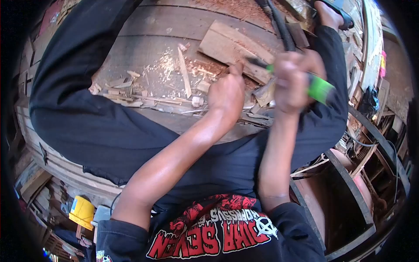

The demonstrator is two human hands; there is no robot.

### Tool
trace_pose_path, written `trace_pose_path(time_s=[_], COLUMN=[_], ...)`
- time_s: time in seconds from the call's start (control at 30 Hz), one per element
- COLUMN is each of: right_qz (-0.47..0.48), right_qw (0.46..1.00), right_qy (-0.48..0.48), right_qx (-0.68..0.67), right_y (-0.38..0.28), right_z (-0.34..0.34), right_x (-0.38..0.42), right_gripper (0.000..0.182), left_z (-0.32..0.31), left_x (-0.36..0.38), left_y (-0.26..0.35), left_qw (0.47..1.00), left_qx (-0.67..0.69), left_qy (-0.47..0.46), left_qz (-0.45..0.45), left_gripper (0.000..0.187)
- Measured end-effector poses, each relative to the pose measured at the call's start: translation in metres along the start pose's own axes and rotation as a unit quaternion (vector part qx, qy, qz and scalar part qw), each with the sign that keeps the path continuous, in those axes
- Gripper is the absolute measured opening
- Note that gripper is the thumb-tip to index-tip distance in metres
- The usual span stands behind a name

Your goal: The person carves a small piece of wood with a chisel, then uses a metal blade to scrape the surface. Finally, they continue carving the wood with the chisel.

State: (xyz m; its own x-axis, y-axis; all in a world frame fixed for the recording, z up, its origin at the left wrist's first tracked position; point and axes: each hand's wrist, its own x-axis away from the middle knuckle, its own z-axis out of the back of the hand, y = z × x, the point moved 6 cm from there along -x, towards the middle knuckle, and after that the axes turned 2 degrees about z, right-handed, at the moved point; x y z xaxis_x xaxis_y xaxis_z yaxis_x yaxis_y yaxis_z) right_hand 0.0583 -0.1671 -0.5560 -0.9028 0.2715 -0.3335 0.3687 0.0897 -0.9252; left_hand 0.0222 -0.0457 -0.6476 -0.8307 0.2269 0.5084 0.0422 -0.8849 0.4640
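Note:
My left hand (226,96) is closed, its fingers curled beside the near edge of a wooden board (231,43) that lies on the floor between my legs. What it holds, if anything, is hidden behind the knuckles. To its right, my right hand (290,83) is raised and smeared by motion. Its fingers wrap round a green-and-black handled tool (322,91), whose dark end points left toward the board. The blur hides what kind of tool it is. Wood chips (168,61) and a thin wood splinter (184,72) lie left of the board.
My bent legs (100,131) frame the work area on both sides. A dark bar (283,28) lies beyond my right hand. Scrap wood (369,52) is heaped at the right, near a dark metal frame (349,187). A yellow bucket (81,212) stands at lower left.

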Motion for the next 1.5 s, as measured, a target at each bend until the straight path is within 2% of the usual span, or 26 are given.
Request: trace_pose_path(time_s=[0.03,0.07,0.1,0.17,0.23,0.3,0.37,0.43,0.5,0.57,0.6,0.67,0.7,0.73,0.77,0.87,0.9,0.97,1.03,1.07,1.1,1.17,1.23,1.3,1.43,1.5], right_qz=[0.029,-0.067,-0.062,-0.017,-0.014,-0.015,-0.012,-0.062,-0.043,-0.034,-0.054,0.064,0.131,-0.030,-0.026,0.024,-0.015,-0.011,-0.030,-0.012,-0.038,-0.025,0.004,0.030,-0.036,-0.020], right_qw=[0.991,0.992,0.994,0.999,0.990,0.990,1.000,0.996,0.999,0.990,0.985,0.995,0.970,0.989,0.989,0.999,0.999,0.998,0.994,0.990,0.995,0.999,0.996,0.997,0.999,0.998], right_qy=[-0.028,-0.020,-0.038,0.016,0.020,0.028,0.006,-0.022,-0.005,0.054,0.048,-0.032,-0.071,-0.082,-0.096,-0.006,0.006,0.015,-0.056,-0.065,-0.033,0.042,0.058,0.062,0.010,0.044], right_qx=[0.126,0.100,0.080,0.024,-0.137,-0.139,0.011,0.055,0.005,-0.127,-0.156,0.076,0.194,0.121,0.106,0.038,-0.040,-0.059,0.089,0.123,0.083,0.021,-0.072,-0.046,0.032,-0.048], right_y=[0.014,0.013,0.017,0.004,-0.024,-0.027,0.014,0.019,0.006,-0.020,-0.028,-0.010,-0.001,0.021,0.016,-0.015,-0.027,-0.025,0.016,0.013,0.013,0.006,-0.025,-0.023,0.004,-0.022], right_z=[-0.002,-0.010,-0.011,-0.002,-0.005,-0.002,0.007,-0.007,-0.012,-0.009,-0.009,-0.012,-0.015,-0.012,-0.022,-0.009,-0.008,-0.009,-0.013,-0.016,-0.015,-0.002,-0.002,-0.001,-0.008,-0.013], right_x=[0.007,0.009,0.004,-0.006,-0.017,-0.016,0.002,0.004,-0.005,-0.013,-0.015,-0.003,0.005,0.017,0.011,-0.008,-0.011,-0.006,0.015,0.009,0.006,-0.003,-0.016,-0.016,-0.005,-0.012], right_gripper=[0.026,0.027,0.027,0.027,0.026,0.026,0.027,0.029,0.028,0.029,0.029,0.027,0.026,0.029,0.027,0.026,0.025,0.027,0.029,0.031,0.028,0.027,0.025,0.025,0.026,0.026], left_z=[0.003,0.006,0.007,-0.004,-0.010,-0.010,0.002,0.007,0.003,0.002,0.001,0.001,-0.003,-0.016,-0.008,0.008,0.008,-0.006,-0.006,0.001,0.006,0.003,-0.005,0.005,0.001,-0.005], left_x=[0.001,0.003,0.000,-0.002,-0.008,-0.009,-0.017,-0.021,-0.021,-0.023,-0.021,-0.018,-0.021,-0.025,-0.026,-0.022,-0.020,-0.018,-0.023,-0.026,-0.032,-0.027,-0.026,-0.020,-0.025,-0.025], left_y=[0.002,0.002,0.002,-0.004,-0.014,-0.014,-0.009,-0.007,-0.009,-0.013,-0.013,-0.011,-0.010,-0.014,-0.012,-0.011,-0.013,-0.017,-0.013,-0.008,-0.010,-0.012,-0.018,-0.011,-0.014,-0.019], left_qw=[1.000,0.999,0.999,0.998,0.996,0.989,0.982,0.974,0.973,0.978,0.980,0.982,0.976,0.967,0.971,0.977,0.978,0.979,0.976,0.970,0.974,0.979,0.975,0.975,0.959,0.941], left_qx=[0.016,0.031,0.046,0.052,0.087,0.138,0.171,0.208,0.211,0.196,0.185,0.168,0.195,0.221,0.205,0.184,0.183,0.178,0.179,0.204,0.192,0.172,0.202,0.197,0.250,0.280], left_qy=[-0.003,-0.005,-0.004,-0.032,-0.020,-0.046,-0.042,-0.074,-0.077,-0.058,-0.060,-0.071,-0.050,-0.027,-0.053,-0.082,-0.081,-0.080,-0.101,-0.081,-0.075,-0.090,-0.069,-0.089,-0.133,-0.188], left_qz=[-0.002,-0.004,-0.005,-0.006,-0.010,-0.013,-0.064,-0.052,-0.051,-0.048,-0.041,-0.041,-0.081,-0.122,-0.113,-0.072,-0.052,-0.057,-0.071,-0.100,-0.090,-0.065,-0.067,-0.038,-0.027,0.038], left_gripper=[0.022,0.024,0.027,0.034,0.039,0.037,0.032,0.037,0.037,0.032,0.031,0.030,0.030,0.030,0.032,0.034,0.034,0.034,0.034,0.034,0.033,0.033,0.038,0.042,0.045,0.046])
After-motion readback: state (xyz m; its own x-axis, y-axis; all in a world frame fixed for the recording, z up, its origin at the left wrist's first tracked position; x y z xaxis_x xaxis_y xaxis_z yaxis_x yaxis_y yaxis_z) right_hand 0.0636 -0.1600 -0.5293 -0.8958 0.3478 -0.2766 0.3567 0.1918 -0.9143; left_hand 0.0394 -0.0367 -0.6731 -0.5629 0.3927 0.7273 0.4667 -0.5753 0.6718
